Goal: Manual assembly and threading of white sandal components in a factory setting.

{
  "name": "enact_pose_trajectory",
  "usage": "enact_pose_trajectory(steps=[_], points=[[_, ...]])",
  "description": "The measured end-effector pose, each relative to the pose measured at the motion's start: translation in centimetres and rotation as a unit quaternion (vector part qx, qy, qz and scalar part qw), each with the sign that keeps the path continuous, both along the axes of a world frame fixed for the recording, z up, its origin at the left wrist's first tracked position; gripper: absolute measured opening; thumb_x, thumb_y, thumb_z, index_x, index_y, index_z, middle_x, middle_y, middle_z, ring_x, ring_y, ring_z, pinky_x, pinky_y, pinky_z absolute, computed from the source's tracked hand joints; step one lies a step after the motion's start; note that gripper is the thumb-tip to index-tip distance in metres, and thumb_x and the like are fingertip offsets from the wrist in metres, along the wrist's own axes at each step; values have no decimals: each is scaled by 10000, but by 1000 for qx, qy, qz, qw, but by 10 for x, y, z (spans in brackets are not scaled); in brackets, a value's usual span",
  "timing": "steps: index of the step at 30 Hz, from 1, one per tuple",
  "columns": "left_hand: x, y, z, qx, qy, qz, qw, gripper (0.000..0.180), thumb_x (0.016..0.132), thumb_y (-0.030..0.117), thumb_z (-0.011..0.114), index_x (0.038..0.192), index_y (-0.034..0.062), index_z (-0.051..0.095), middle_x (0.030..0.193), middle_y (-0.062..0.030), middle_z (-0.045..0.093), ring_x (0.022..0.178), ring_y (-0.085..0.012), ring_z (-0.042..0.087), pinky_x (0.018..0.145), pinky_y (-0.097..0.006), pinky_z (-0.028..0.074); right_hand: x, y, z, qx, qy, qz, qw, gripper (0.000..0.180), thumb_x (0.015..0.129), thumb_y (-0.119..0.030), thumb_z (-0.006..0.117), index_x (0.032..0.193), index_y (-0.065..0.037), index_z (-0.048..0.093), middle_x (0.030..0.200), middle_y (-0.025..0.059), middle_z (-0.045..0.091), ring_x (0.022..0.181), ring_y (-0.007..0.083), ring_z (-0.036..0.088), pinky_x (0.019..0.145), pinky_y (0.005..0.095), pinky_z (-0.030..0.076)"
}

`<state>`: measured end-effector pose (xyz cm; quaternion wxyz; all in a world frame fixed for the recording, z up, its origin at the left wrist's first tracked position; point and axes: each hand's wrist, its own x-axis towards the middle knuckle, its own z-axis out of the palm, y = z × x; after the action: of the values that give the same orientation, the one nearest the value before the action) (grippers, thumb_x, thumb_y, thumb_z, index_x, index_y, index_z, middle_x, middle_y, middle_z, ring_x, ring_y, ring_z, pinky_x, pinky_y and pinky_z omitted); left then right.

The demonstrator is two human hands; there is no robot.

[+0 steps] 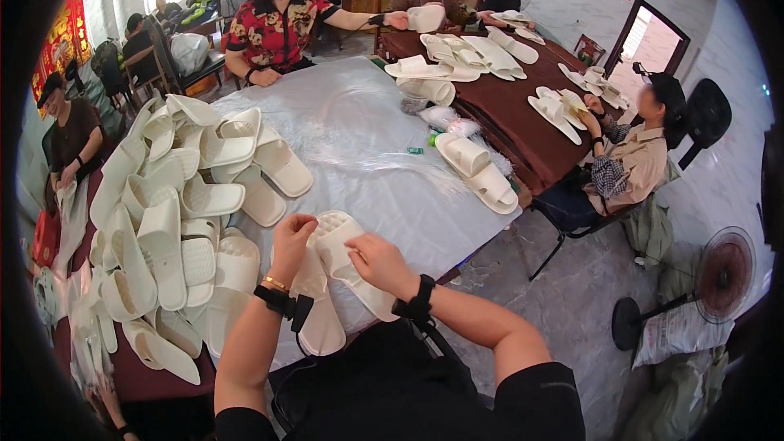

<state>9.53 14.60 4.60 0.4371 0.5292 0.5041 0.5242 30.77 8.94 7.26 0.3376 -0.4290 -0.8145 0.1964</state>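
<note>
In front of me a pair of cream slippers lies side by side on the table covering, toes toward me: a left slipper (319, 322) and a right slipper (336, 255) with a broad strap. My left hand (294, 243) is over the heel end of the pair, thumb and fingertips pinched together. My right hand (380, 263) is at the outer side of the right slipper's strap, its fingers curled closed. Whatever either pinch holds is too small to make out. Dark bands circle both wrists.
To my left rises a large heap of cream slippers (167, 220). Clear plastic sheeting (343, 126) covers my table; another slipper pair (474, 170) lies at its right edge. Co-workers handle slippers at a brown table (498, 114). A standing fan (727, 273) is at right.
</note>
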Motion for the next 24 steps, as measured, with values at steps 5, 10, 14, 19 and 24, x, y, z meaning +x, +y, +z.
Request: enact_pose_trajectory(steps=[5,10,14,19,24], points=[[12,-14,8,-1,-20,-23,1000,123,863,50,619,953,-27,654,876,-53,671,813,-116,611,752,-242,481,-34,42,-9,37,141,27,989,312,819,-77,589,1122,-2,578,1103,177,623,1028,333,595,846,369,490],[4,-16,-7,-22,-62,-27,997,138,889,53,591,974,-46,638,897,-77,675,831,-128,621,765,-245,488,-55,68,-38,-136,201,95,965,258,837,-107,620,1052,33,595,924,162,685,847,220,675,749,316,515],[-6,-25,-12,-27,-89,-6,996,148,888,78,604,978,-34,642,875,-64,667,801,-124,616,735,-241,483,-64,67,-41,-160,171,62,970,208,841,-109,605,994,32,620,895,149,685,824,204,669,718,309,511],[3,-24,-3,-32,-61,59,996,168,894,144,609,966,0,661,845,-27,656,758,-102,595,691,-244,481,-59,75,-44,-218,292,-7,931,168,845,-122,594,939,7,646,786,68,664,712,132,617,669,267,494],[5,-18,-13,-22,-86,61,994,164,893,144,610,966,7,664,847,-14,652,741,-92,578,672,-240,471,-50,80,-49,-239,357,5,903,112,868,-78,567,906,6,630,770,58,661,705,118,629,641,254,501]])
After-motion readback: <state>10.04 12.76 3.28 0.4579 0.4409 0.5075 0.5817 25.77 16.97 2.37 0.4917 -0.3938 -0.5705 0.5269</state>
